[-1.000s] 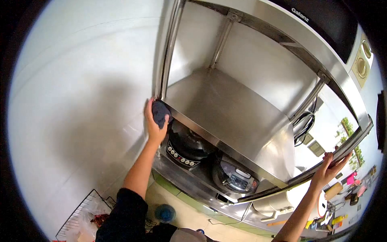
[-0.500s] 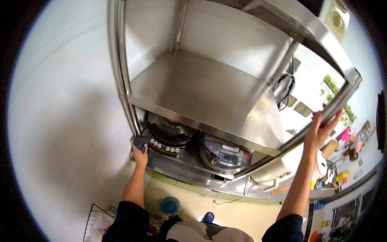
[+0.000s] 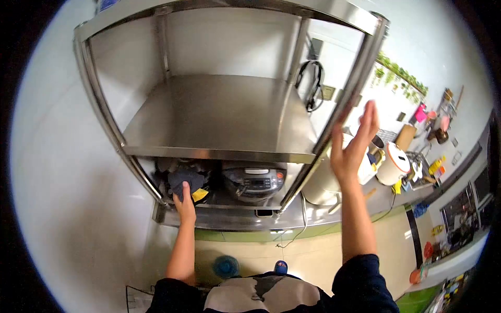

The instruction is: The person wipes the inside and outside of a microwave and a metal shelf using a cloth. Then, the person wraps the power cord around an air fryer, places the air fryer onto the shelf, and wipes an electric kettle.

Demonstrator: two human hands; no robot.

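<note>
My left hand (image 3: 186,207) is closed on a dark grey cloth (image 3: 183,180) at the left of the lower shelf opening. The cloth covers much of a black appliance whose front is mostly hidden; a yellow patch (image 3: 200,194) shows beside my fingers. To its right sits a dark multicooker (image 3: 254,182) with a button panel. Raised by the right post (image 3: 326,143) of the steel rack, my right hand (image 3: 352,156) is open, fingers stretched upward and thumb apart. Whether it touches the post I cannot tell. The rack's middle shelf (image 3: 219,115) is bare metal.
Right of the rack stand a large pale cylinder (image 3: 319,182) and a white rice cooker (image 3: 392,164) on the counter. A white cable (image 3: 305,219) hangs over the counter's front edge. A black coiled cord (image 3: 311,86) hangs behind the rack. A blue basin (image 3: 226,266) is on the floor.
The view has swung so the rack appears further left and more level. My left hand with the cloth has moved from the left post onto the black appliance. My right hand's fingers have straightened.
</note>
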